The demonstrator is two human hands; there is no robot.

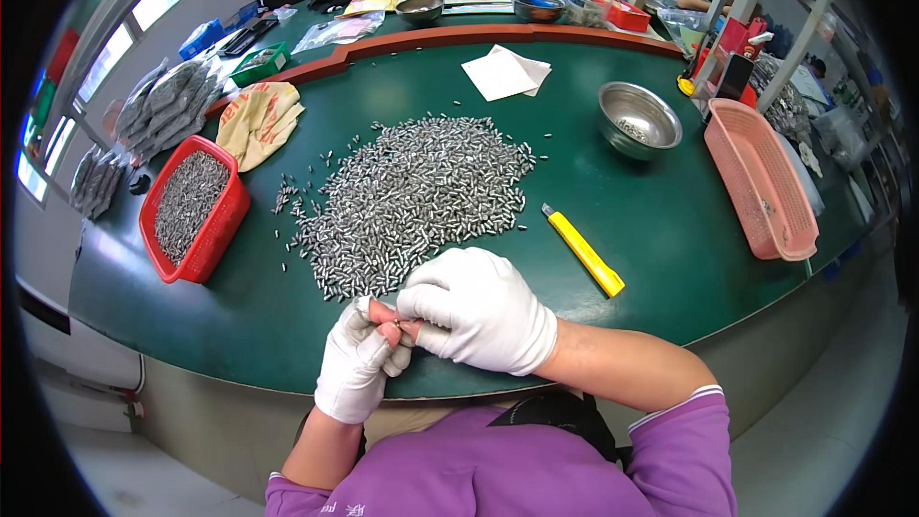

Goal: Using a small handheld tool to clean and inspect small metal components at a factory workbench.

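Observation:
My left hand [359,364] and my right hand [477,314], both in white gloves with bare fingertips, meet at the table's near edge. Their fingertips pinch together around something tiny; it looks like a small metal piece, mostly hidden by the fingers. Just beyond them spreads a large heap of small silvery cylindrical metal parts [421,196], with a few loose ones scattered around its sides. To the right of the heap lies a yellow utility knife [584,251], its blade end pointing away from me.
A red basket [225,220] full of similar parts stands at left, beside a cream cloth bag [258,124]. At right are a steel bowl [661,129] holding a few parts and a pink basket [756,182]. White paper [496,77] lies farther back. Other people sit beyond the red-brown ledge [459,35].

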